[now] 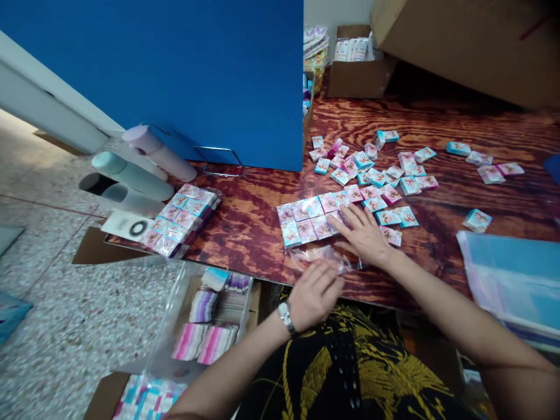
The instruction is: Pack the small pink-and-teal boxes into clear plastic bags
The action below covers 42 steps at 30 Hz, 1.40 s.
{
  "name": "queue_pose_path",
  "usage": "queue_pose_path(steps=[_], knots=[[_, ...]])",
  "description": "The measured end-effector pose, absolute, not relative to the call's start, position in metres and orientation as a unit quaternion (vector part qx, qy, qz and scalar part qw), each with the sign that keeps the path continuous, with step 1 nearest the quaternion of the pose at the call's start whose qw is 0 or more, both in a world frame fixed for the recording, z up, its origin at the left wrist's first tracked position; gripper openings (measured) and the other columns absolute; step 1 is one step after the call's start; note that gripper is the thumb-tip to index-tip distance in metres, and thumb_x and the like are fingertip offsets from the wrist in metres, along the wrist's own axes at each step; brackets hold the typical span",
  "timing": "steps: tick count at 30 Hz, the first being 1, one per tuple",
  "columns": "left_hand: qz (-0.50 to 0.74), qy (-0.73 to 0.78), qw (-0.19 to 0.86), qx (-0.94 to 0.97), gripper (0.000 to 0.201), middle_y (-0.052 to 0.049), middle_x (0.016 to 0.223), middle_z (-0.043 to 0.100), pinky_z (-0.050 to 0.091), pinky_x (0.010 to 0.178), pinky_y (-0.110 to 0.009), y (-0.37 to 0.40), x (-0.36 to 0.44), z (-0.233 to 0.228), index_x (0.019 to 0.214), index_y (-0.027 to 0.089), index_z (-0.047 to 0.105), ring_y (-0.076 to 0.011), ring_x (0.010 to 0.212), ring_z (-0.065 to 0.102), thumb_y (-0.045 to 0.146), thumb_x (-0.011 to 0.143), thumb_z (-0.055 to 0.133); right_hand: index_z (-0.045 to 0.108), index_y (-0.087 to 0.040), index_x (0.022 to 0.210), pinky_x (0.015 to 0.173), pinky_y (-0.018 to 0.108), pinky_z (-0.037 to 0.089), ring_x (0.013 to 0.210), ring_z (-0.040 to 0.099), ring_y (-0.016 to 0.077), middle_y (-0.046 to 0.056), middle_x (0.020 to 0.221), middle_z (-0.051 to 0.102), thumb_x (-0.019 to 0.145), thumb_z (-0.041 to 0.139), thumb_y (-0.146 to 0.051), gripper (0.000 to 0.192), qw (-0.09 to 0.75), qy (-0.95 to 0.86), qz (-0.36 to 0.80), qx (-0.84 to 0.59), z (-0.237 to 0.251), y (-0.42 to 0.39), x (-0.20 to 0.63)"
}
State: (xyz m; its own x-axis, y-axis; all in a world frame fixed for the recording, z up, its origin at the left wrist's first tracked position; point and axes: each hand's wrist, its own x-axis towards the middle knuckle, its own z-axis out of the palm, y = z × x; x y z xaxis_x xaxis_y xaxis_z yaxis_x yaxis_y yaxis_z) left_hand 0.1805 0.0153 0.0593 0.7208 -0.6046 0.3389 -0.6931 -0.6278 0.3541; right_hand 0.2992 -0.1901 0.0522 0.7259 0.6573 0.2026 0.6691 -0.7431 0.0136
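Nearest to me, my left hand [312,294] rests at the near edge of the surface [245,227], its grip loosely curled on the open mouth of a clear plastic bag [321,256], pinching the thin film flat. Just beyond, my right hand [363,236] lies flat with fingers spread, its grip released, pressing on the near right end of a tiled block of small packets [308,220] that sits half inside the bag.

I judge the risk to be here: the film is slick and crinkly, and the packets are glossy little squares laid edge to edge, so a push from one corner could buckle the rows or let them ride up over each other. If the bag mouth slips from the left hand, the block could catch on it.

Farther on, loose packets [371,175], pink and teal, lie scattered toward the middle and right of the dark, strongly grained wood. A finished bagged bundle [181,220] sits at the left edge. At the far edge stand a blue panel [196,76] and a cardboard box [359,70].
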Motion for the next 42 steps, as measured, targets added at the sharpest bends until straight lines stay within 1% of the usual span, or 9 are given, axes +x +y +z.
queue_pose_path(steps=[4,6,8,11,14,18,25,32,42], knots=[[0.137,-0.244,0.314,0.907,0.027,-0.01,0.109,0.066,0.05,0.092,-0.032,0.046,0.184,0.077,0.114,0.018,0.06,-0.0174,0.103,0.06,0.017,0.09,0.048,0.053,-0.024,0.133,0.099,0.042,0.043,0.116,0.052,0.0243,0.01,0.129,0.058,0.093,0.053,-0.031,0.041,0.117,-0.437,-0.099,-0.886,0.061,-0.199,0.266],[0.191,-0.116,0.312,0.923,0.022,-0.01,0.102,0.065,0.051,0.087,-0.033,0.057,0.178,0.078,0.11,0.017,0.06,-0.0184,0.098,0.06,0.021,0.089,0.053,0.058,-0.022,0.126,0.09,0.036,0.049,0.103,0.059,0.0205,0.008,0.116,0.065,0.094,0.051,-0.026,0.034,0.15,-0.471,-0.085,-0.865,0.058,-0.193,0.247],[0.2,0.009,0.287,0.937,0.031,-0.012,0.101,0.063,0.05,0.086,-0.037,0.065,0.17,0.075,0.109,0.014,0.058,-0.0223,0.099,0.059,0.032,0.084,0.061,0.06,-0.022,0.125,0.088,0.036,0.05,0.098,0.061,0.0196,0.007,0.111,0.067,0.094,0.05,-0.022,0.032,0.177,-0.486,-0.078,-0.852,0.053,-0.178,0.232],[0.061,0.106,0.332,0.935,0.041,-0.007,0.089,0.065,0.051,0.072,-0.031,0.073,0.161,0.066,0.105,0.014,0.058,-0.0186,0.079,0.061,0.043,0.078,0.065,0.061,-0.023,0.122,0.087,0.035,0.051,0.097,0.062,0.0188,0.007,0.11,0.068,0.094,0.047,-0.02,0.031,0.244,-0.473,-0.063,-0.844,0.045,-0.147,0.221],[-0.054,0.155,0.452,0.877,0.023,0.001,0.067,0.062,0.044,0.058,-0.022,0.078,0.164,0.053,0.083,0.018,0.061,-0.0112,0.057,0.055,0.04,0.079,0.061,0.063,-0.021,0.116,0.083,0.032,0.052,0.095,0.062,0.0174,0.007,0.104,0.068,0.095,0.046,-0.021,0.027,0.334,-0.45,-0.035,-0.828,0.038,-0.115,0.22],[-0.078,0.169,0.529,0.828,0.023,0.001,0.064,0.064,0.044,0.056,-0.021,0.082,0.17,0.042,0.073,0.018,0.061,-0.0113,0.056,0.057,0.04,0.079,0.057,0.064,-0.02,0.108,0.078,0.031,0.052,0.088,0.063,0.0174,0.006,0.096,0.068,0.095,0.048,-0.024,0.021,0.401,-0.418,-0.008,-0.815,0.029,-0.093,0.219],[-0.126,0.236,0.633,0.726,0.026,0.0,0.065,0.065,0.045,0.053,-0.019,0.081,0.173,0.042,0.073,0.017,0.063,-0.0098,0.056,0.058,0.039,0.066,0.074,0.062,-0.02,0.105,0.081,0.032,0.049,0.088,0.063,0.0169,0.005,0.096,0.068,0.095,0.047,-0.023,0.018,0.442,-0.361,0.007,-0.821,0.022,-0.096,0.211],[-0.177,0.298,0.702,0.621,0.041,0.0,0.063,0.065,0.05,0.051,-0.019,0.079,0.175,0.048,0.077,0.014,0.061,-0.009,0.052,0.06,0.045,0.058,0.079,0.063,-0.021,0.101,0.078,0.03,0.05,0.084,0.062,0.0167,0.004,0.09,0.067,0.094,0.053,-0.028,0.015,0.463,-0.36,0.014,-0.81,0.021,-0.086,0.208],[-0.203,0.347,0.732,0.55,0.028,-0.004,0.065,0.068,0.054,0.052,-0.019,0.079,0.18,0.05,0.075,0.011,0.063,-0.0104,0.054,0.064,0.03,0.062,0.079,0.067,-0.02,0.104,0.077,0.027,0.05,0.084,0.061,0.0154,0.006,0.091,0.065,0.094,0.05,-0.021,0.019,0.393,-0.399,-0.081,-0.824,0.005,-0.086,0.202]])
